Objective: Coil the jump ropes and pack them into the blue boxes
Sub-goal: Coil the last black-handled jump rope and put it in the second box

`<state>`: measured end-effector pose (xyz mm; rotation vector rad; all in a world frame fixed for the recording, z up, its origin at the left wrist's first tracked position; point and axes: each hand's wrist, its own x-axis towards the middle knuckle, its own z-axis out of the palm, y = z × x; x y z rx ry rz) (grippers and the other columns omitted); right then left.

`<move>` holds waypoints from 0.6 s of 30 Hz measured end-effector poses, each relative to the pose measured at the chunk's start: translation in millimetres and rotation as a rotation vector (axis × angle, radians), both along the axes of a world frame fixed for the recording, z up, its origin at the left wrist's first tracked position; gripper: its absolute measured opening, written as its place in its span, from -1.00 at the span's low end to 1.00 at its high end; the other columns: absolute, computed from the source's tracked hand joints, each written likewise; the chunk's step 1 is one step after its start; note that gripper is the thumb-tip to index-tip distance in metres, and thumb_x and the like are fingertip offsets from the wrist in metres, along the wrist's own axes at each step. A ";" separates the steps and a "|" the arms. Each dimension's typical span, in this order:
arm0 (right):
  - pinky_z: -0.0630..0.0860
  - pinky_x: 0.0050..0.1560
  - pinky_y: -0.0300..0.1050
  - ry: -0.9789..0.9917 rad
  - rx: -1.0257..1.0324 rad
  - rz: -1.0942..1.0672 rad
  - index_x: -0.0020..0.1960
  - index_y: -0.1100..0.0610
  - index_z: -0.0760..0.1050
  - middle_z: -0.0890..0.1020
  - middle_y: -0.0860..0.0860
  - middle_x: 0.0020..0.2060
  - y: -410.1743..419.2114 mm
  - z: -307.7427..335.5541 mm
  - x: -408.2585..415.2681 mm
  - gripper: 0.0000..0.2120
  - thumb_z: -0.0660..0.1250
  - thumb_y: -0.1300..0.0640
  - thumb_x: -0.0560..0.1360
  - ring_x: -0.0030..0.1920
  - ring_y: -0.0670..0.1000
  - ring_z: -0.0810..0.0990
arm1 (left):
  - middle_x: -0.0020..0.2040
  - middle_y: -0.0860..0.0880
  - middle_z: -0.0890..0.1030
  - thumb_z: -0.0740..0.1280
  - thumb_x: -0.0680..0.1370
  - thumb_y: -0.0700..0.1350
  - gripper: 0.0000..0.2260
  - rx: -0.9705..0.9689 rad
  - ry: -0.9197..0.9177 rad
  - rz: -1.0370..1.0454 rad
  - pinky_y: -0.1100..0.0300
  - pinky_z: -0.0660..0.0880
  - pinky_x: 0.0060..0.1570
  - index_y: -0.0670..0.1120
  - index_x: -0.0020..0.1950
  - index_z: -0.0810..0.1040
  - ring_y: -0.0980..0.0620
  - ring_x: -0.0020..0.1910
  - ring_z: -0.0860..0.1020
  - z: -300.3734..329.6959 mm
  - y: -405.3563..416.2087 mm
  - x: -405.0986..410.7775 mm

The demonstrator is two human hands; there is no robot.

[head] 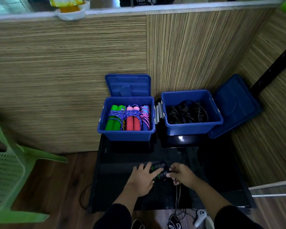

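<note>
**On the black table, two hands are working on a black jump rope**

On the black table (122,162), near its front edge, the left hand (143,178) is lying with straight fingers over the black handles (158,170) with green rings. The right hand (182,175) is pinching the handle ends; its cord (177,194) is hanging down, probably from this hand, but the view is dark. Behind, the left blue box (125,134) is holding coloured ropes (129,118), and the right blue box (193,128) is holding black ropes (186,113). Both lids are open.
</note>
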<state>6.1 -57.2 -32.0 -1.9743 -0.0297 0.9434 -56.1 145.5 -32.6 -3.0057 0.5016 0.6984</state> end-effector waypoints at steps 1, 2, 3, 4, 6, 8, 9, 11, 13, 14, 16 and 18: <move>0.54 -0.36 -0.15 -0.002 0.022 -0.015 -0.15 0.18 0.38 0.46 0.06 -0.38 2.0 2.4 0.9 -0.84 0.37 0.27 0.48 -0.46 -0.06 0.45 | 0.56 -0.15 0.03 0.05 0.65 0.03 -0.46 0.001 -0.005 0.001 -0.21 0.27 0.27 0.22 0.54 -0.17 -0.27 0.39 0.20 0.9 1.1 -0.9; 0.55 -0.38 -0.15 -0.005 0.039 -0.025 -0.14 0.17 0.38 0.45 0.05 -0.36 4.9 4.6 1.9 -0.85 0.36 0.27 0.49 -0.44 -0.06 0.44 | 0.56 -0.14 0.03 0.05 0.65 0.04 -0.46 0.000 -0.005 0.004 -0.20 0.28 0.25 0.24 0.54 -0.17 -0.27 0.38 0.21 0.9 2.3 -2.7; 0.53 -0.40 -0.18 -0.011 0.033 -0.027 -0.15 0.16 0.38 0.45 0.04 -0.34 7.8 6.2 2.4 -0.85 0.35 0.27 0.49 -0.42 -0.07 0.43 | 0.56 -0.15 0.04 0.05 0.64 0.05 -0.46 -0.006 -0.002 0.009 -0.19 0.29 0.24 0.24 0.54 -0.16 -0.27 0.37 0.23 0.4 3.3 -5.2; 0.48 -0.45 -0.21 -0.016 0.018 -0.023 -0.15 0.15 0.38 0.44 0.03 -0.33 10.6 7.2 2.4 -0.85 0.35 0.26 0.49 -0.42 -0.07 0.41 | 0.55 -0.16 0.06 0.05 0.64 0.06 -0.46 -0.011 0.004 0.013 -0.18 0.30 0.22 0.25 0.53 -0.16 -0.27 0.36 0.24 -0.5 3.9 -8.6; 0.35 -0.50 -0.23 -0.019 -0.005 -0.026 -0.17 0.15 0.39 0.42 0.04 -0.35 14.2 5.4 1.5 -0.86 0.34 0.22 0.51 -0.45 -0.08 0.36 | 0.53 -0.20 0.10 0.06 0.64 0.04 -0.45 -0.019 0.028 0.002 -0.15 0.31 0.21 0.25 0.53 -0.15 -0.27 0.33 0.27 -0.5 3.0 -14.6; 0.30 -0.51 -0.25 -0.040 0.003 -0.048 -0.17 0.16 0.41 0.41 0.04 -0.36 15.9 5.8 1.0 -0.87 0.32 0.19 0.53 -0.46 -0.09 0.34 | 0.48 -0.25 0.13 0.08 0.62 -0.01 -0.44 -0.049 0.054 -0.009 -0.12 0.33 0.19 0.25 0.53 -0.13 -0.26 0.28 0.30 0.9 1.2 -19.0; 0.31 -0.51 -0.25 -0.066 0.010 -0.042 -0.18 0.17 0.43 0.43 0.04 -0.37 16.7 6.9 1.6 -0.87 0.31 0.19 0.53 -0.45 -0.09 0.36 | 0.46 -0.26 0.14 0.09 0.61 -0.03 -0.43 -0.074 0.059 0.001 -0.10 0.35 0.18 0.26 0.53 -0.13 -0.26 0.25 0.32 1.7 1.0 -20.4; 0.36 -0.48 -0.26 -0.102 0.011 -0.024 -0.20 0.16 0.47 0.49 0.01 -0.39 19.3 12.2 3.0 -0.87 0.33 0.19 0.52 -0.41 -0.08 0.42 | 0.41 -0.24 0.18 0.12 0.58 -0.05 -0.39 -0.157 0.063 0.039 -0.06 0.41 0.15 0.30 0.51 -0.11 -0.23 0.16 0.38 2.3 1.5 -22.6; 0.40 -0.45 -0.27 -0.138 0.025 -0.045 -0.18 0.17 0.53 0.53 0.00 -0.39 22.8 20.2 7.3 -0.90 0.33 0.21 0.51 -0.39 -0.08 0.45 | 0.34 -0.19 0.24 0.16 0.55 -0.02 -0.38 -0.284 0.058 0.104 0.01 0.47 0.09 0.36 0.48 -0.07 -0.18 0.04 0.45 6.2 1.1 -24.2; 0.40 -0.45 -0.26 -0.137 0.067 -0.088 -0.16 0.18 0.55 0.53 0.01 -0.39 24.6 25.7 10.1 -0.91 0.33 0.23 0.52 -0.40 -0.07 0.45 | 0.30 -0.15 0.26 0.17 0.54 -0.01 -0.39 -0.367 0.043 0.148 0.04 0.48 0.05 0.37 0.47 -0.04 -0.16 -0.01 0.47 10.9 0.3 -23.8; 0.37 -0.46 -0.23 -0.106 0.207 -0.216 -0.10 0.22 0.56 0.52 0.04 -0.39 30.1 39.2 16.3 -0.93 0.31 0.25 0.53 -0.46 -0.08 0.43 | 0.21 -0.06 0.30 0.20 0.55 0.01 -0.43 -0.531 -0.001 0.273 0.09 0.48 0.01 0.41 0.44 0.03 -0.15 -0.06 0.51 24.4 -1.1 -18.5; 0.35 -0.49 -0.25 -0.106 0.312 -0.303 -0.08 0.24 0.55 0.50 0.04 -0.42 38.4 58.8 25.2 -0.89 0.28 0.22 0.56 -0.51 -0.09 0.41 | 0.14 0.02 0.32 0.24 0.54 0.01 -0.43 -0.688 -0.063 0.420 0.12 0.46 0.09 0.48 0.39 0.07 -0.13 0.00 0.53 43.5 -2.5 -8.5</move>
